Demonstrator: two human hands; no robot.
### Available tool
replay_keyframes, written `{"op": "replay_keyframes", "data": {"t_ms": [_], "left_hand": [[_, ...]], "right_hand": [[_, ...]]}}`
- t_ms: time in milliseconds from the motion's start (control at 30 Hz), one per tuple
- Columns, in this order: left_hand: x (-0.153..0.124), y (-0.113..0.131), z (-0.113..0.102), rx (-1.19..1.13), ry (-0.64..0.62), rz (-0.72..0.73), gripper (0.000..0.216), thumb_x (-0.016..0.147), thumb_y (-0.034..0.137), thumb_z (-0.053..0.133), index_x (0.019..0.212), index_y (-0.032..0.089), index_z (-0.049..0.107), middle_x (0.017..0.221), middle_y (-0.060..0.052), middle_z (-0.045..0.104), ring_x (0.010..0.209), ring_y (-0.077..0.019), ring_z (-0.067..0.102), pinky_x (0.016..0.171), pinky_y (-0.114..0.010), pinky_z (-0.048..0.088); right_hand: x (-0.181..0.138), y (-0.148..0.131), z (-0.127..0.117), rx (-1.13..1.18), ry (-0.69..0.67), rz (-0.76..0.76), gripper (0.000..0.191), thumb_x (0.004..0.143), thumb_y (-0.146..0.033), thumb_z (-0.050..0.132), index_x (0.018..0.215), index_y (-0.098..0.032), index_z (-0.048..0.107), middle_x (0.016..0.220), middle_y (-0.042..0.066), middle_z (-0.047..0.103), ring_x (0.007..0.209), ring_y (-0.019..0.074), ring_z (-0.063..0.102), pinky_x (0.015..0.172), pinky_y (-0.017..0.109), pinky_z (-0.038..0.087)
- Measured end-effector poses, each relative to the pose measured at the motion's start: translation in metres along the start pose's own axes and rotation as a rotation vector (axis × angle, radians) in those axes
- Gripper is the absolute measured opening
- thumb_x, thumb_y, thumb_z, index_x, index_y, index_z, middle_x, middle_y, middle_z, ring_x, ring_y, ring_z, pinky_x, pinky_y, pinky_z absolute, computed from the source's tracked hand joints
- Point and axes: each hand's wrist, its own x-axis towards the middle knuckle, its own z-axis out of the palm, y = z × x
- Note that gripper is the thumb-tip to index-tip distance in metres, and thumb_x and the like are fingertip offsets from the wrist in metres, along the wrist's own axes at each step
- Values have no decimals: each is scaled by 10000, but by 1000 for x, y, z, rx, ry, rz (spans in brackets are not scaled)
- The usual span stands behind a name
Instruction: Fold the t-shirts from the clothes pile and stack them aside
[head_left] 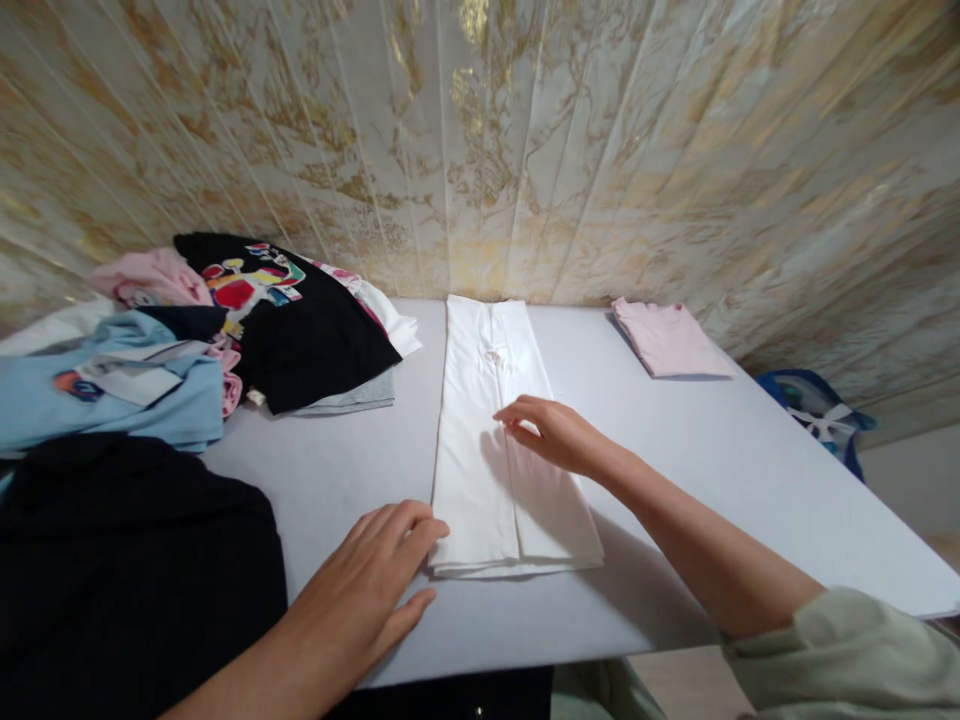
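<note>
A white garment [480, 470], folded into a long narrow strip, lies in front of me with a seam running down its middle and a small gathered detail near its far end. My left hand [375, 570] rests at its near left corner, fingers stretched out and the thumb apart. Over the middle of the strip hovers my right hand [551, 432], its fingers slightly bent and the thumb apart, casting a shadow on the cloth. Nothing shows in either hand.
A heap of clothes covers the table's left side: a black printed T-shirt [315, 340], a light blue garment [165, 385] and a black garment [142, 570]. A folded pink garment [671, 340] lies at the back right. Behind the white table [697, 450] hangs a patterned curtain [480, 150].
</note>
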Motion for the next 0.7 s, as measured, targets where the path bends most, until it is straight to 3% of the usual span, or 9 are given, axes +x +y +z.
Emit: {"op": "replay_keyframes", "data": {"t_ms": [133,300,400,500,700], "left_hand": [[14,8,1,122,-107,96,415,719,76,565,1101,234,523,1157,-46,565,1088,-237,502,1003,-399,363],[33,16,29,334,-95,123,258,767,-4,456,886,204,551,900,-44,587,857,-227,548,830,-386,437],[38,15,38,384,-71,123,266,797,-15,401,854,203,543,855,-48,584,800,-235,551,748,-383,440],[43,15,30,268,-96,73,253,785,-3,397,851,202,529,890,-49,589,829,-232,553,746,-365,432],[53,11,0,-178,-123,-69,201,820,128,409,975,222,494,934,-17,617,874,-190,581,762,-291,403]], "right_hand": [[-53,-35,-2,66,-180,-51,244,904,-179,515,1085,-224,673,978,55,648,840,152,608,736,273,476],[-92,-57,16,102,-105,-15,293,854,-148,555,1120,-239,635,1111,67,612,987,181,567,854,319,469],[-104,-63,28,99,-66,-10,466,792,-192,639,1247,-239,550,1245,81,561,1110,220,514,957,375,434],[-108,-64,38,54,-46,-16,570,743,-192,682,1285,-236,509,1307,81,534,1157,242,484,997,408,407],[-97,-58,40,-57,-44,14,499,791,-36,521,1243,-247,554,1203,66,607,1062,214,546,910,371,440]]}}
